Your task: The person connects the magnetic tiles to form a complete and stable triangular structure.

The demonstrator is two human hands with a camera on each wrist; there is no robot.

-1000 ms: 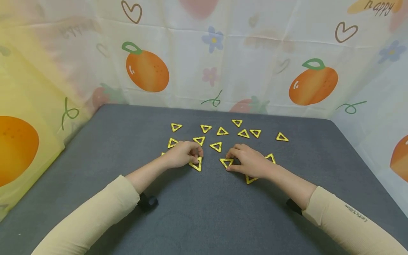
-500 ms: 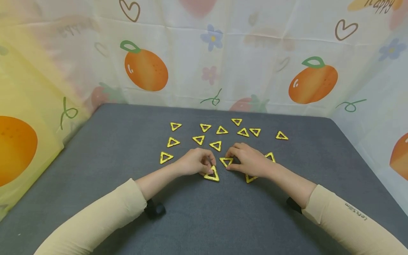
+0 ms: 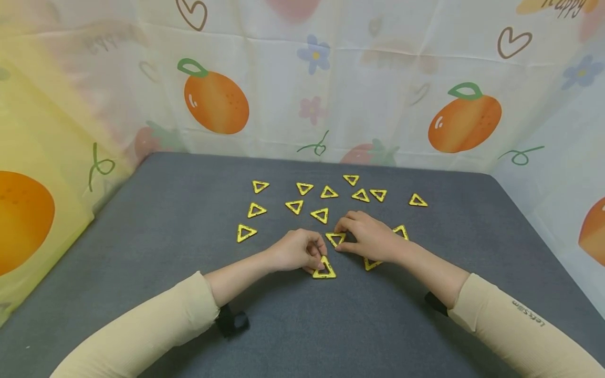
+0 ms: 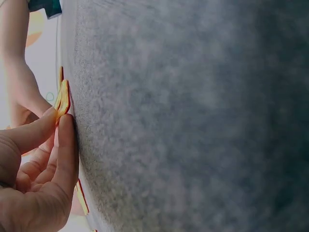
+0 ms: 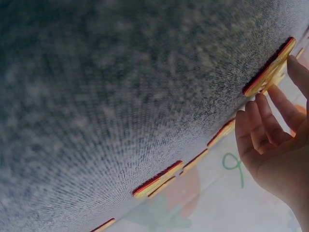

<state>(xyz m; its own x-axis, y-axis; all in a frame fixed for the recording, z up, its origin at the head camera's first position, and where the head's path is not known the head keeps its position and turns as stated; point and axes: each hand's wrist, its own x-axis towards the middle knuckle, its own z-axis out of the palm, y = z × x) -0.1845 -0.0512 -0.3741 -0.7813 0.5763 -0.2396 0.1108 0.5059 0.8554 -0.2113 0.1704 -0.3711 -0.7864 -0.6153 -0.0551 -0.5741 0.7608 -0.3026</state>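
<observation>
My left hand point(image 3: 295, 251) pinches a yellow triangle tile point(image 3: 330, 274) with a hollow middle, thumb against fingertips. In the left wrist view this tile point(image 4: 63, 99) is seen nearly edge-on. Just beyond, to the right, my right hand point(image 3: 371, 237) holds another yellow triangle tile point(image 3: 329, 236) between thumb and fingers on the table. A red lower edge shows on that tile point(image 5: 268, 72) in the right wrist view. A small gap separates the two tiles. Two more tiles, one by the right wrist point(image 3: 402, 230) and one under the hand point(image 3: 372, 265), are partly covered.
Several similar yellow triangle tiles lie flat and scattered over the far part of the dark grey table point(image 3: 283, 336), among them one at the left point(image 3: 240, 237) and one at the far right point(image 3: 417, 203). A fruit-printed cloth point(image 3: 364, 115) hangs behind the table.
My left hand has moved right and toward me with its triangle tile, which has turned so one point faces away. The right hand and its tile have stayed in place.
</observation>
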